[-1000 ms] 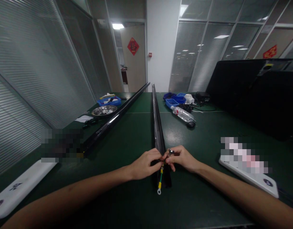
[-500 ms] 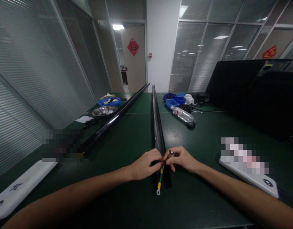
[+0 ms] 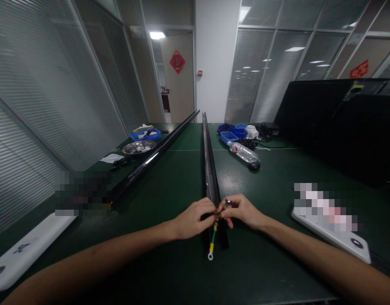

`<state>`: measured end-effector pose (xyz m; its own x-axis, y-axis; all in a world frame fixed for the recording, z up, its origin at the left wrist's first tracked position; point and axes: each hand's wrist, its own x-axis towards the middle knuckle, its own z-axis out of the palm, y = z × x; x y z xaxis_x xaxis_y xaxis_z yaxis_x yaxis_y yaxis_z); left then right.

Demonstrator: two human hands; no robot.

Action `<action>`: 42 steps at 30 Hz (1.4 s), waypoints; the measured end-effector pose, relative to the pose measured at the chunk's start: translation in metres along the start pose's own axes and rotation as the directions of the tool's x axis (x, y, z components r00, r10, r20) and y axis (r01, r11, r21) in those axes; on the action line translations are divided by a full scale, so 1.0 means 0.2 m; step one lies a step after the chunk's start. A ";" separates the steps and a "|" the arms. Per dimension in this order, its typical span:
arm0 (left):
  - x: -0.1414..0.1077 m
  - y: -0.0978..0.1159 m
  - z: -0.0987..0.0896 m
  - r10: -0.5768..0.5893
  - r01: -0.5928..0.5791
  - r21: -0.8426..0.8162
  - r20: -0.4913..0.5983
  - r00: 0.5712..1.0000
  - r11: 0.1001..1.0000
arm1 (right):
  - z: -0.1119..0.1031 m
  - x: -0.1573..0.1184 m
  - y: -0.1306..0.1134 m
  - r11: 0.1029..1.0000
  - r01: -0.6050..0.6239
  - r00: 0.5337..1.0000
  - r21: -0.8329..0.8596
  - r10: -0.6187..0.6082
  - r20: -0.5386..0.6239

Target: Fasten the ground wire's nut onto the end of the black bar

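A short green wire (image 3: 214,234) with yellow sleeves lies over the near end of a long black channel rail (image 3: 210,169). Its lower end carries a ring terminal; the upper end is at my fingertips, partly hidden. My left hand (image 3: 195,218) pinches at that upper end, its fingers closed over the rail's left side. Opposite it, my right hand (image 3: 241,212) is closed too, with a small shiny metal piece (image 3: 228,203) held in its curled fingers. Both sets of fingertips meet above the rail, and the exact contact between them is hard to see.
A second black rail (image 3: 157,154) runs diagonally on the left. Beyond it are a metal bowl (image 3: 139,148) and a blue tray (image 3: 150,136). On the right are a plastic bottle (image 3: 244,153), blue bins (image 3: 229,137), a white device (image 3: 335,237) and dark monitors (image 3: 335,127).
The metal piece in my right hand has turned or tilted slightly. The wire's lower end has shifted a touch; both hands stay in nearly the same place.
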<state>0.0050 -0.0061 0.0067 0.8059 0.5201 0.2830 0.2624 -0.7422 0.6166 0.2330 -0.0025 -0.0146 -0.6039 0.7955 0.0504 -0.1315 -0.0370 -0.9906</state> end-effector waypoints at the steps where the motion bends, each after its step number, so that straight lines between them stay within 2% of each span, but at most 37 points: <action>1: 0.00 0.00 0.00 0.000 0.000 0.002 0.003 1.000 1.000 | 0.00 0.00 0.00 1.000 -0.001 1.000 0.000 0.001 -0.001; 7: 0.00 0.00 0.00 0.014 -0.014 -0.001 0.023 1.000 1.000 | 0.01 0.00 0.00 1.000 0.007 1.000 -0.009 -0.007 -0.008; 17: -0.01 -0.01 0.01 -0.002 0.002 -0.005 -0.008 1.000 1.000 | 0.01 -0.01 0.00 1.000 0.009 1.000 -0.007 -0.009 -0.017; 27: 0.00 0.00 0.00 0.009 -0.009 0.003 0.028 1.000 1.000 | 0.01 0.00 0.02 1.000 0.008 1.000 0.010 -0.008 -0.006; 33: 0.00 -0.01 0.00 0.001 -0.001 -0.010 0.001 1.000 1.000 | 0.01 -0.01 0.01 0.999 0.045 0.999 -0.029 -0.045 -0.016; 42: 0.00 0.00 0.00 0.002 -0.002 -0.001 0.016 1.000 1.000 | 0.01 -0.01 0.02 1.000 0.020 1.000 -0.003 -0.020 -0.005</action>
<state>0.0045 -0.0064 0.0070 0.8150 0.5113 0.2725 0.2598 -0.7429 0.6169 0.2323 -0.0041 -0.0177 -0.5975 0.7988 0.0701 -0.1415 -0.0190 -0.9898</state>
